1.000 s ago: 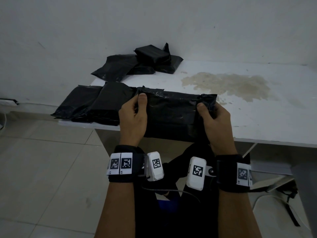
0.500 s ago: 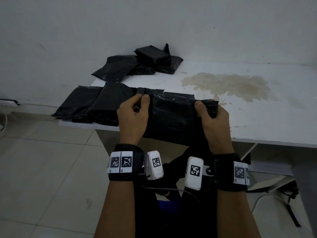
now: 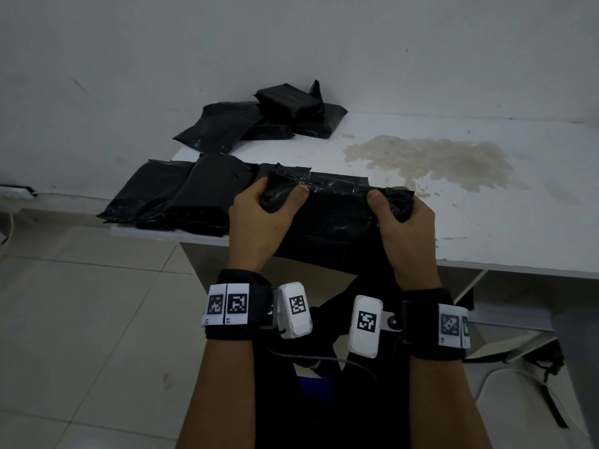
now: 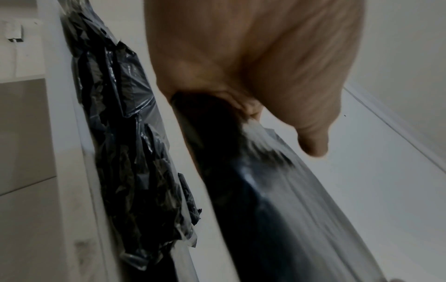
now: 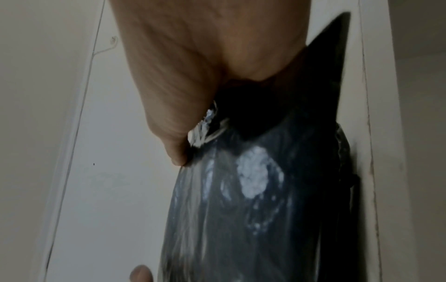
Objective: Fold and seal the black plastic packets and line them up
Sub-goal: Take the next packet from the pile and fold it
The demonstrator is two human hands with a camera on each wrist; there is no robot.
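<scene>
A black plastic packet (image 3: 334, 218) lies at the near edge of the white table (image 3: 486, 228), its top flap folded toward me. My left hand (image 3: 269, 215) grips its bunched left end, thumb on top. My right hand (image 3: 405, 218) grips the bunched right end the same way. The left wrist view shows the left hand (image 4: 253, 63) closed round the packet (image 4: 265, 200); the right wrist view shows the right hand (image 5: 193, 72) closed round the glossy packet (image 5: 253, 190). Two finished packets (image 3: 181, 196) lie side by side to the left.
A loose pile of black packets (image 3: 269, 118) sits at the table's back left against the wall. A brownish stain (image 3: 428, 160) marks the tabletop to the right. Tiled floor (image 3: 81, 319) lies left of the table. The row of packets (image 4: 125, 143) reaches the table's left edge.
Both hands have rolled the packet's top edge toward me and bunched its ends tighter. A strip of the packet's flap now shows behind the fold.
</scene>
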